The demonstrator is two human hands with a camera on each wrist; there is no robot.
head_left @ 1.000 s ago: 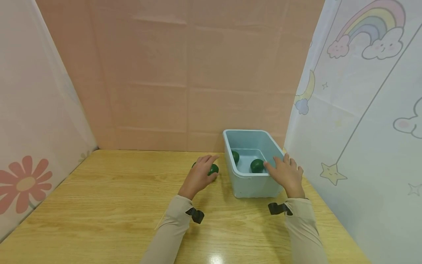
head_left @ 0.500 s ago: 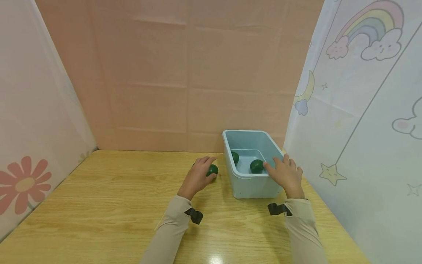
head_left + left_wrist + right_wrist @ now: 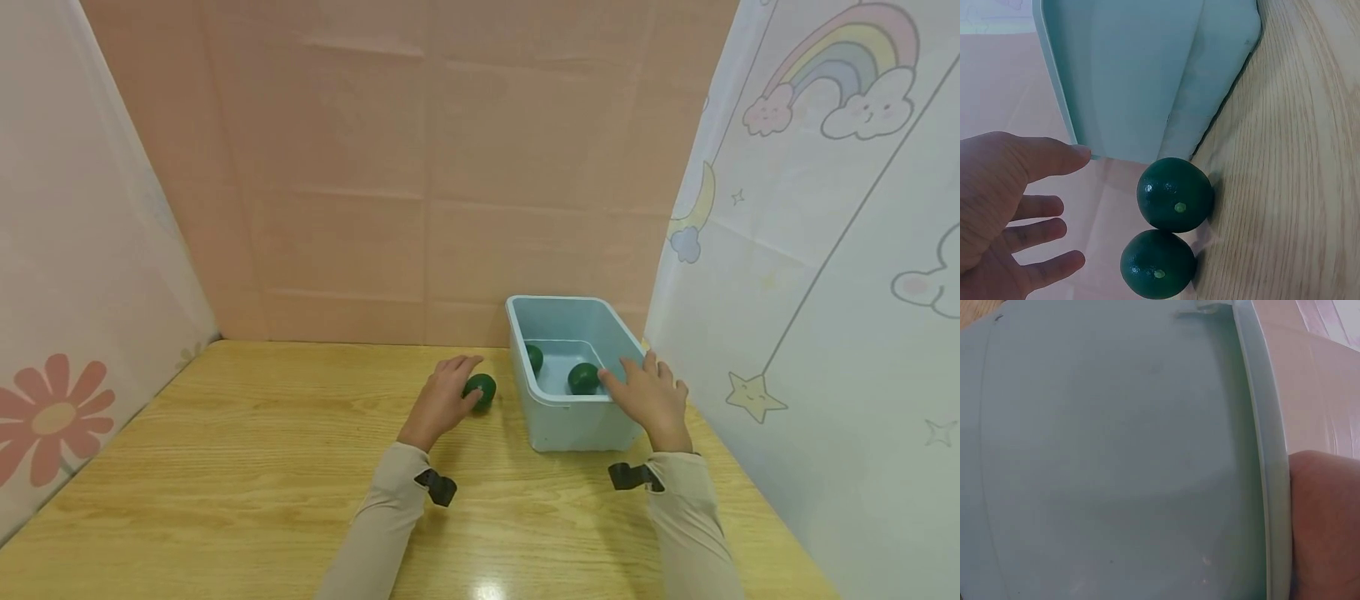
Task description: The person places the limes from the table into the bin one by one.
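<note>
Two dark green limes, a nearer one (image 3: 1174, 195) and another (image 3: 1158, 265), lie side by side on the table in the left wrist view. Only one lime (image 3: 486, 387) shows beside my left hand (image 3: 437, 403) in the head view; the hand covers the other. That hand hovers over them, fingers spread and holding nothing. A light blue plastic bin (image 3: 585, 425) stands to its right, with a lime (image 3: 582, 379) near its front wall and one (image 3: 534, 358) by its left wall. My right hand (image 3: 655, 402) extends spread fingers over the bin's front right corner; contact with the rim is unclear.
The wooden table (image 3: 262, 467) reaches back to a peach cloth backdrop (image 3: 360, 208). A printed cloth wall (image 3: 810, 317) runs close along the bin's right side, and another cloth (image 3: 82, 250) hangs at the left.
My left hand has drawn slightly left, showing more of the lime beside its thumb in the head view. The right hand and the bin have stayed in place.
</note>
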